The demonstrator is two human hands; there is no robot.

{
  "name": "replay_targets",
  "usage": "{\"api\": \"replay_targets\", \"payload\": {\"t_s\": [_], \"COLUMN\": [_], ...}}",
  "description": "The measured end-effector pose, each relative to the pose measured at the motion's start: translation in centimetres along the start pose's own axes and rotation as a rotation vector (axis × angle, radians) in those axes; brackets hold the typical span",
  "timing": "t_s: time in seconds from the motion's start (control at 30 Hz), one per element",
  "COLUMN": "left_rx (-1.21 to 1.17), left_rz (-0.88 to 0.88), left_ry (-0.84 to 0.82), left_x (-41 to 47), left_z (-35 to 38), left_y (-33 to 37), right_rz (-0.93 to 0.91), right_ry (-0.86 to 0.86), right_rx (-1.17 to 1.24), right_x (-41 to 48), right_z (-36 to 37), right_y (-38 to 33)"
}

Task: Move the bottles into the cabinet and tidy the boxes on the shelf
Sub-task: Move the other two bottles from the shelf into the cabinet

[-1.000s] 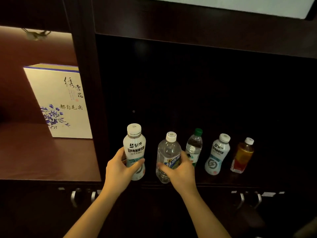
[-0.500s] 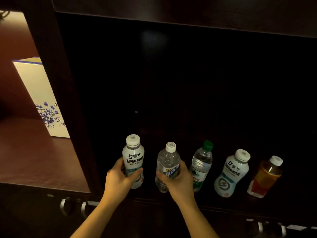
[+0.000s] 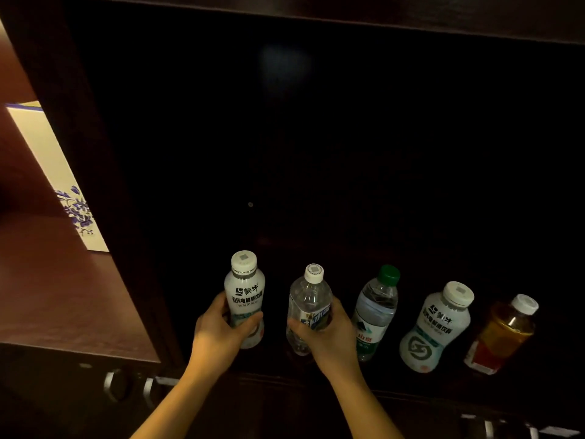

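Several bottles stand in a row on the dark cabinet shelf (image 3: 395, 383). My left hand (image 3: 218, 339) grips a white milk-drink bottle (image 3: 244, 289) at the row's left end. Right of it, my right hand (image 3: 329, 340) is wrapped around a clear water bottle (image 3: 308, 301) with a white cap. Further right stand a green-capped water bottle (image 3: 376, 308), a second white drink bottle (image 3: 437, 327) and an amber tea bottle (image 3: 503, 334). A cream box with blue flowers (image 3: 60, 182) stands upright in the lit left compartment, partly hidden by the cabinet post.
A dark vertical post (image 3: 91, 172) divides the lit reddish shelf (image 3: 57, 299) from the dark compartment. Metal handles (image 3: 126, 383) sit on the drawer fronts below, with more handles at the lower right (image 3: 487, 427). The dark compartment is deep behind the bottles.
The view has shifted right and down, so the box slid towards the left edge. Both hands stay wrapped on their bottles, which remain upright at the shelf's front.
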State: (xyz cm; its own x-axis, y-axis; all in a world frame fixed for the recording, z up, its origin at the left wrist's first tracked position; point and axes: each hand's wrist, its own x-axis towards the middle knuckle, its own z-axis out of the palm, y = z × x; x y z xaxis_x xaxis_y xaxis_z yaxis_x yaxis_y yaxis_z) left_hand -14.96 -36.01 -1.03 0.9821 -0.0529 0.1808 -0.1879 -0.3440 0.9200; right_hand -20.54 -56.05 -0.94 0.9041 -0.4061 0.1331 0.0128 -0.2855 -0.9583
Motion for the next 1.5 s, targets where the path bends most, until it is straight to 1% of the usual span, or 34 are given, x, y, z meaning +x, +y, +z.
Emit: {"api": "replay_targets", "payload": {"t_s": [0.33, 0.47, 0.8, 0.9, 1.1, 1.2, 1.37, 1.5], "left_rx": [0.001, -0.001, -0.022, -0.026, -0.027, -0.01, 0.051, 0.081], "left_rz": [-0.009, -0.009, -0.019, -0.017, 0.074, 0.134, 0.174, 0.222], "left_ry": [-0.023, -0.021, -0.066, -0.105, -0.098, -0.094, -0.047, -0.042], "left_x": [0.0, -0.1, 0.3, 0.2, -0.7, -1.5, -2.9, -4.7], "left_z": [0.0, -0.1, 0.0, -0.4, -1.7, -2.7, -4.3, -6.0], "left_y": [-1.0, -1.6, -2.3, -1.9, -0.7, 0.2, 1.5, 3.0], "right_rz": [0.042, 0.031, 0.046, 0.045, -0.014, -0.042, -0.108, -0.172], "right_ry": [-0.011, -0.014, -0.059, -0.076, -0.071, -0.029, 0.051, 0.126], "right_rx": [-0.011, -0.025, -0.047, -0.051, -0.113, -0.176, -0.307, -0.387], "right_x": [-0.2, -0.2, -0.6, -0.8, -1.6, -2.5, -4.4, -6.5], "right_z": [0.5, 0.5, 0.2, -0.1, -0.8, -1.1, -1.4, -1.6], "right_y": [1.0, 1.0, 0.8, 0.3, -1.0, -1.7, -3.1, -4.6]}}
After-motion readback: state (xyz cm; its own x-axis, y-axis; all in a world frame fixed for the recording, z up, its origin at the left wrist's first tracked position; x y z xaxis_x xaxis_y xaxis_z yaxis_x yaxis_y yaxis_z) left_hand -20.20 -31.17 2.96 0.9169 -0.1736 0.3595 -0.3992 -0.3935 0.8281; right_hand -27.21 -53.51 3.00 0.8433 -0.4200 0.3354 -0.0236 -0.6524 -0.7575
